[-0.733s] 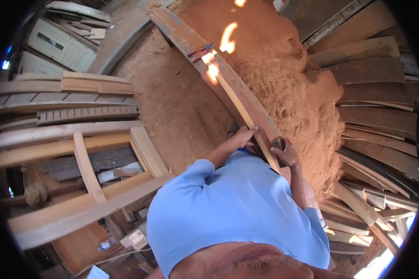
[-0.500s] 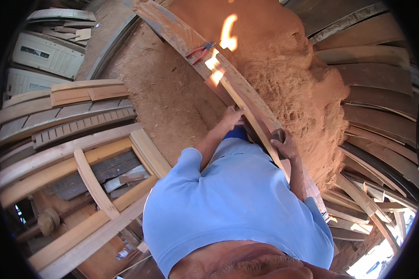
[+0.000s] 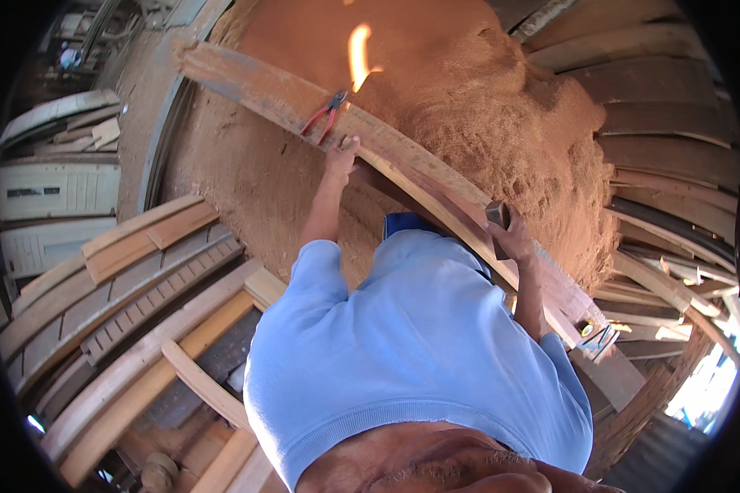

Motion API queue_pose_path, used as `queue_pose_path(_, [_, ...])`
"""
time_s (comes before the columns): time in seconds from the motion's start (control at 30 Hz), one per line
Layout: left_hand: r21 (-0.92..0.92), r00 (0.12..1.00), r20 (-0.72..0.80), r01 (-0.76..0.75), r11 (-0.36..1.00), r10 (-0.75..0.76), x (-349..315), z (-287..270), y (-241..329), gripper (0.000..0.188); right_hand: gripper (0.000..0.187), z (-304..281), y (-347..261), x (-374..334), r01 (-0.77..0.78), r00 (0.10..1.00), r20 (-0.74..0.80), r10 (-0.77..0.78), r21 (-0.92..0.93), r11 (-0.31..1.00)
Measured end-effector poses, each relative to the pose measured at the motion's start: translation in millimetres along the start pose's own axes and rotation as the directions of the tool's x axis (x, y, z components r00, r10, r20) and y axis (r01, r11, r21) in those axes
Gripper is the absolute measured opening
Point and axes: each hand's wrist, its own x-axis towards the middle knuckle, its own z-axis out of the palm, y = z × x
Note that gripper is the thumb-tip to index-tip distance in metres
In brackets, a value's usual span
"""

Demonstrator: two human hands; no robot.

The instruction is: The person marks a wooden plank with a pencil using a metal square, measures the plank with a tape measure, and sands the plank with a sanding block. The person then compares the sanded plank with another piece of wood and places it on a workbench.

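A long worn board runs diagonally in front of me, with a narrower pale wooden strip along its near side. My left hand is closed on the strip's far-left end, fingertips over its top. Just beyond it, pliers with red handles lie on the board. Farther right along the wood, my right hand is closed round a dark block-shaped tool; its kind is unclear, and the fingers hide part of it. A few small items lie at the board's near-right end.
Reddish sawdust is heaped beyond the board. Planks are stacked along the right. On my left are stacked boards, a wooden frame and pale panels. A bright flame-like streak shows above the board.
My left hand has slid away to the far left along the strip, close to the pliers. My right hand has lifted slightly with the dark tool. The whole view has turned somewhat.
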Motion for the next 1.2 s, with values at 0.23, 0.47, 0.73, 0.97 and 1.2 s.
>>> queue_pose_path(0.23, [0.0, 0.983, 0.182, 0.023, 1.0, -0.023, 36, -13, -16, 0.06, 0.07, 1, 23, -65, 0.112, 0.943, -0.317, 0.098, 0.58, 0.807])
queue_pose_path(0.47, [0.312, 0.99, 0.144, -0.04, 0.949, -0.006, 48, -2, 5, 0.062, 0.045, 47, 67, -162, 0.392, 0.827, -0.441, 0.349, 0.897, 0.205])
queue_pose_path(0.73, [0.687, 0.868, 0.493, -0.428, 0.587, 0.055, 122, -44, 70, 0.055, 0.035, 114, 119, -180, 0.593, 0.659, -0.454, 0.6, 0.804, -0.043])
queue_pose_path(0.97, [0.598, 0.599, 0.8, -0.793, 0.112, -0.033, 82, -6, 97, 0.058, 0.033, 196, 128, -105, 0.731, 0.556, -0.39, 0.734, 0.65, -0.208])
queue_pose_path(1.2, [0.132, 0.344, 0.876, -0.845, -0.517, -0.339, 29, 22, 125, 0.088, 0.032, 256, 65, -27, 0.759, 0.534, -0.313, 0.786, 0.587, -0.282])
